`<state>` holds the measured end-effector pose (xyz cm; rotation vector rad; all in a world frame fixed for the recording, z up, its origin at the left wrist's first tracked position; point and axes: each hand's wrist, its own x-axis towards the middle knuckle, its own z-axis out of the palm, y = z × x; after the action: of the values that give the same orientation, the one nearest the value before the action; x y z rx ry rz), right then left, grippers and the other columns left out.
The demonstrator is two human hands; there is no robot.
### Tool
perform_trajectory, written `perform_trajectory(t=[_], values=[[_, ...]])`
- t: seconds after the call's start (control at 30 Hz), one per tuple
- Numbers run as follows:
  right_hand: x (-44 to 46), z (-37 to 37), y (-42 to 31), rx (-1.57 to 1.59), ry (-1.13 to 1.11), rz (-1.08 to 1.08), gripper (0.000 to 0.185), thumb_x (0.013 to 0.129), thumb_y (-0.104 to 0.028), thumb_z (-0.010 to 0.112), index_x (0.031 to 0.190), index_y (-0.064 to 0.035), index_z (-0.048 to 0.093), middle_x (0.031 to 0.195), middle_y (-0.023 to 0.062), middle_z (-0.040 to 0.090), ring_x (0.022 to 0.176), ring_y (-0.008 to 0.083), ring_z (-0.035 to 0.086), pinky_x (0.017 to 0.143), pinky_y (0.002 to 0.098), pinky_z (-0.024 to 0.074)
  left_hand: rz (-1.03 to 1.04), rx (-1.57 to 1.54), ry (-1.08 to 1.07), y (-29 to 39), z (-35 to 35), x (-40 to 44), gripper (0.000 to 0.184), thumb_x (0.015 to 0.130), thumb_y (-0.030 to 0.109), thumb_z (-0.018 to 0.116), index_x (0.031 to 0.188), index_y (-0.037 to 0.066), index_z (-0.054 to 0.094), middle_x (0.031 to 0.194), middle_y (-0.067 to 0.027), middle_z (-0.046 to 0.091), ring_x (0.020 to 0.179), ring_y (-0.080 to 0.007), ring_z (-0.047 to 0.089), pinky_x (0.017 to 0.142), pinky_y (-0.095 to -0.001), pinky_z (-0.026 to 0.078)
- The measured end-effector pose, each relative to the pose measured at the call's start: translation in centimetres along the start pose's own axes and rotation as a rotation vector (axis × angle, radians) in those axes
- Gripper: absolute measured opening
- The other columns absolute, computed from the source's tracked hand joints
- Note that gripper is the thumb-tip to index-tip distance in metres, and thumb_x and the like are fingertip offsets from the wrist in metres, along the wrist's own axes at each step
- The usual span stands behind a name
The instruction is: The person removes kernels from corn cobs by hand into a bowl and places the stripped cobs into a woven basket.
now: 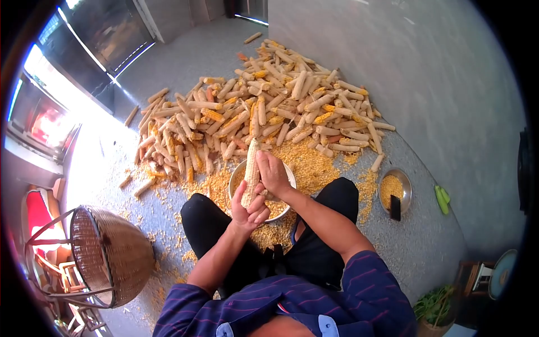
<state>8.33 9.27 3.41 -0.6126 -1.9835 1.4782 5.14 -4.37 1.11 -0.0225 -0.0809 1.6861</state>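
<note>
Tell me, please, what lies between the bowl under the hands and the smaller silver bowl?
In the head view, the person's right knee and loose yellow kernels lie between them.

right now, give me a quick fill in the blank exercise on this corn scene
The left hand and right hand both hold a single ____ above the pale bowl.
The metal bowl holds yellow corn ____.
The woven basket is on the person's ____ side.

Missing words: corncob; kernels; left
</note>
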Motion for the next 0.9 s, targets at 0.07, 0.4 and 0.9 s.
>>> perform_trajectory(t=[0.07,0.4,0.9], values=[[0.1,-0.2,0.4,0.025,0.008,0.026,0.034,0.099,-0.029,0.043,0.086,0.0000,0.054,0.073,0.0226,0.056,0.069,0.0392,0.057,0.060,0.0433,0.0427,-0.007,-0.016,-0.035,-0.1,0.2,-0.1,0.046,0.099,0.051,0.029,0.100,0.007,0.045,0.048,0.0001,0.038,0.028,-0.0131,0.027,0.035,-0.0298,0.034],[0.6,-2.2,-0.9,0.596,-0.479,0.441,0.039,0.099,-0.029,0.047,0.132,-0.0074,0.047,0.108,0.0078,0.060,0.089,0.0165,0.062,0.081,0.0303,0.0510,0.120,-0.052,-0.190,1.3,2.1,0.2,0.047,0.099,0.050,0.030,0.098,0.004,0.043,0.047,-0.0003,0.036,0.028,-0.0138,0.029,0.035,-0.0284,0.035],[1.0,-2.9,-0.6,1.403,-0.482,0.597,0.041,0.100,-0.034,0.039,0.126,-0.0022,0.039,0.087,0.0070,0.054,0.063,0.0140,0.054,0.055,0.0280,0.0484,0.566,0.730,0.482,2.9,3.6,-0.2,0.027,0.084,0.013,0.068,0.103,0.002,0.053,0.096,-0.0100,0.061,0.099,-0.0247,0.061,0.082,-0.0420,0.056]])
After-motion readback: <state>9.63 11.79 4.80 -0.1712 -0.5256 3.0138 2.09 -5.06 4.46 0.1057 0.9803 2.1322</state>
